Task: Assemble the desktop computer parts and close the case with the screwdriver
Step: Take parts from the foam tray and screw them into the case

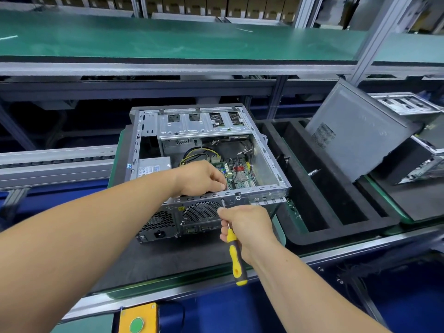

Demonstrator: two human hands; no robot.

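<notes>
While hands [201, 177] crowd case [269, 164] rim, bench [180, 255] bare

Light came down bright and even from overhead, cool and white, across the green shelf [168, 42], which carried a soft sheen and a few pale streaks of glare. Beneath that shelf it dropped off fast; the space behind the open computer case [206, 164] was deep shadow, detail lost. Metal inside the case caught small highlights, and the tilted grey panel [355, 133] showed a dull, grainy reflection. Both forearms were evenly lit, casting only faint shadows on the dark mat [182, 258]. The wide lens bowed straight rails near the edges and stretched the arms at the bottom corners. The corners went soft and smeared; the centre stayed reasonably sharp.
</notes>
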